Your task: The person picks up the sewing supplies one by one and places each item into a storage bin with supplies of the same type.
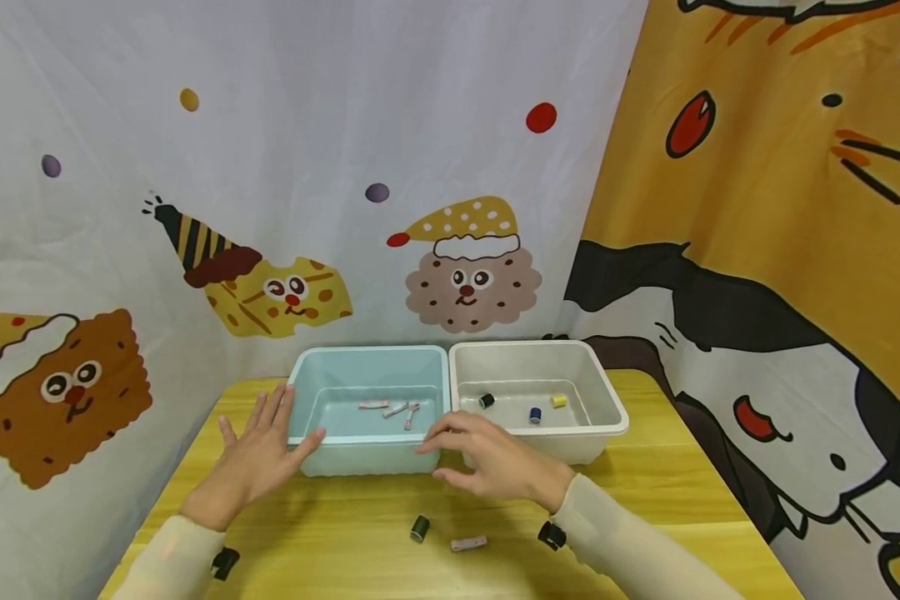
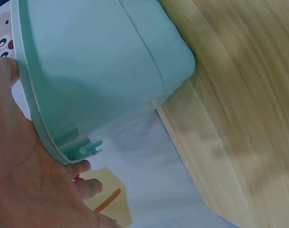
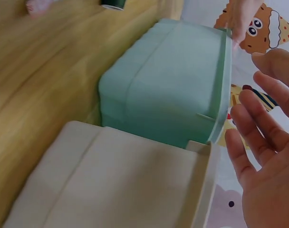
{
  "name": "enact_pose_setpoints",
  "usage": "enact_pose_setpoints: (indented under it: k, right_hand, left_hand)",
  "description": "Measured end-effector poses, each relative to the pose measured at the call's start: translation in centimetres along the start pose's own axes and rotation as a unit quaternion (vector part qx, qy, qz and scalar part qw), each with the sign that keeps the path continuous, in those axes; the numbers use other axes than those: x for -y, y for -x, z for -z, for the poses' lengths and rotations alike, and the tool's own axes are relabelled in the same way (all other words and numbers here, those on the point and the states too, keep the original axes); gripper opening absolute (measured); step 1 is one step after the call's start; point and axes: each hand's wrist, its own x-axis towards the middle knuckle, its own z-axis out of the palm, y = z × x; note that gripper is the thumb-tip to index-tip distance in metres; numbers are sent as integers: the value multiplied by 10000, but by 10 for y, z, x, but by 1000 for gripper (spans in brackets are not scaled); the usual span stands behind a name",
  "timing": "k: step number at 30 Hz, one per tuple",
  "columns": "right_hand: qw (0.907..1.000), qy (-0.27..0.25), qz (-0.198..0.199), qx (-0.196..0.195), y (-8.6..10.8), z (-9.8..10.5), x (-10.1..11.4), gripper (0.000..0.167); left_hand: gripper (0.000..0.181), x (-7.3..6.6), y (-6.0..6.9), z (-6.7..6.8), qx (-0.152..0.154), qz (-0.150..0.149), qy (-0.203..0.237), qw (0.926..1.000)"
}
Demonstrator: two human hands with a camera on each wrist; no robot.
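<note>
My left hand (image 1: pixel 258 454) rests at the left front corner of a light blue plastic bin (image 1: pixel 371 457), fingers spread and touching the rim. Near the seam between that bin and a white bin (image 1: pixel 570 446), my right hand (image 1: pixel 487 457) hovers with loosely bent fingers and holds nothing. Several small pink pieces, perhaps hair clips (image 1: pixel 373 405), lie in the blue bin. Inside the white one are a black thread spool (image 1: pixel 487 401), a blue spool (image 1: pixel 535 415) and a yellow spool (image 1: pixel 558 401). In front of the bins, a dark green spool (image 1: pixel 420 528) lies near another pink piece (image 1: pixel 468 544).
Both bins stand side by side at the back of a wooden table (image 1: pixel 330 550). Behind them hangs a white cloth (image 1: pixel 292 150) with cartoon prints, and an orange patterned cloth (image 1: pixel 765 192) hangs at the right. Each wrist carries a small black device.
</note>
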Motion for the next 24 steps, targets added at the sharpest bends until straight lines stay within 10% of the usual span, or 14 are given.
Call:
enact_pose_setpoints:
  k: [24]
  right_hand:
    - [9972, -416, -63, 618, 44, -30, -2, 42]
  left_hand:
    - [116, 0, 0, 0, -27, -19, 24, 10000]
